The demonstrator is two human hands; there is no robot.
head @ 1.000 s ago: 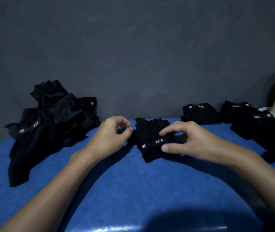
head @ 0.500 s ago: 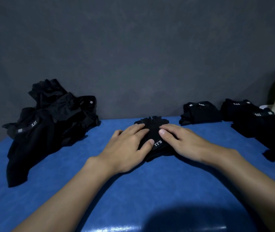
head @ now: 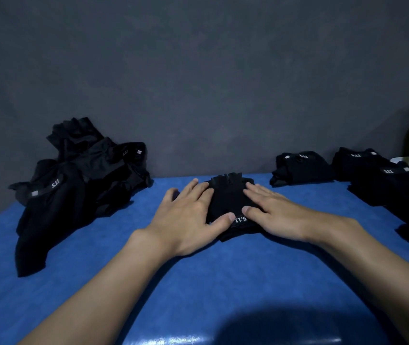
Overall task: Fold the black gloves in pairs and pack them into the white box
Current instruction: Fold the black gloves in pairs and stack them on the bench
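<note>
Flat and open, my left grip (head: 188, 216) and right grip (head: 277, 215) press the folded gloves (head: 226, 195); once I let go, I judge the fold may spring apart.

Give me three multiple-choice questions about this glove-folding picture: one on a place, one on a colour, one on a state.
1. The unfolded glove heap lies: A) on the left B) on the right C) in a box.
2. The table surface is: A) red B) blue C) white.
3. The left hand and right hand are: A) pinching a strap B) raised C) flat on the middle glove pair.
Answers: A, heap sits far left; B, blue cover shows; C, both lie flat, pressing the pair.
</note>
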